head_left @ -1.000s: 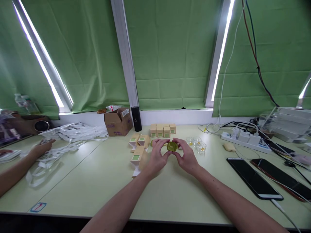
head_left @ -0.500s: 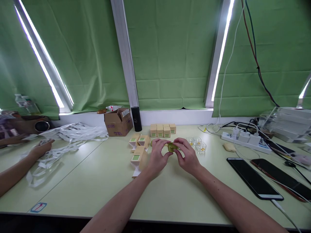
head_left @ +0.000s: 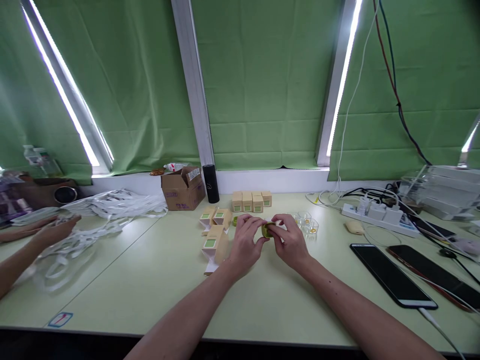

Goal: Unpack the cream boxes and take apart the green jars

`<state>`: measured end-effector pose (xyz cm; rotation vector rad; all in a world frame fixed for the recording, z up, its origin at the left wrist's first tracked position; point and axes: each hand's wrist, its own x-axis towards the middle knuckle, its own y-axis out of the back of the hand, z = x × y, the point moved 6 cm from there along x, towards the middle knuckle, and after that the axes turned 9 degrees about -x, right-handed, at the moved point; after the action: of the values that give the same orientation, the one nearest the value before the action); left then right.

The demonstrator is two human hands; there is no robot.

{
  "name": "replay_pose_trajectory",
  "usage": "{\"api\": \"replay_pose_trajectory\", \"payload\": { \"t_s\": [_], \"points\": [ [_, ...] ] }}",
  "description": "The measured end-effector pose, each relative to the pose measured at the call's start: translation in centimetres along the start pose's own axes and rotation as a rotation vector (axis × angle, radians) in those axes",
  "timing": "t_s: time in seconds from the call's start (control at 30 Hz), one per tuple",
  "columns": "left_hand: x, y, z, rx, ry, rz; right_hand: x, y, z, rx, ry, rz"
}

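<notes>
Between my hands is a small olive-green object point(head_left: 266, 230), partly covered by my fingers, so its exact kind is unclear. My left hand point(head_left: 245, 243) pinches its left side with thumb and fingers. From the right, my right hand point(head_left: 288, 240) grips it with bent fingers. Another small green piece point(head_left: 235, 220) lies just behind my left hand. Left of that hand stand several kraft boxes with green windows and open white flaps, the nearest box point(head_left: 215, 246) close to my wrist. Several clear cups point(head_left: 309, 227) with yellowish centres sit beyond my right hand.
Closed kraft boxes point(head_left: 247, 201) stand in a row at the back, near a black cylinder point(head_left: 210, 184) and a cardboard carton point(head_left: 182, 189). Phones point(head_left: 392, 275) and a power strip point(head_left: 378, 218) with cables lie right. At left, a co-worker's hands point(head_left: 56, 230) handle white straps point(head_left: 112, 205).
The green object has turned between my fingers, and my hands have shifted slightly. At left, the co-worker's hands have drawn closer together.
</notes>
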<state>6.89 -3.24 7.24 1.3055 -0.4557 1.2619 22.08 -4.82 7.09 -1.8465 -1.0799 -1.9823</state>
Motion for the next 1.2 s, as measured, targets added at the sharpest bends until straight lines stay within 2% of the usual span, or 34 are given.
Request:
{"api": "replay_pose_trajectory", "payload": {
  "t_s": [0.43, 1.2],
  "points": [
    [-0.13, -0.02, -0.03, 0.008, -0.001, -0.023, 0.28, 0.32, -0.24, -0.107, -0.021, 0.019],
    [0.07, 0.33, 0.43, 0.061, 0.001, 0.048, 0.81, 0.62, -0.98, -0.171, 0.069, 0.03]
  ]
}}
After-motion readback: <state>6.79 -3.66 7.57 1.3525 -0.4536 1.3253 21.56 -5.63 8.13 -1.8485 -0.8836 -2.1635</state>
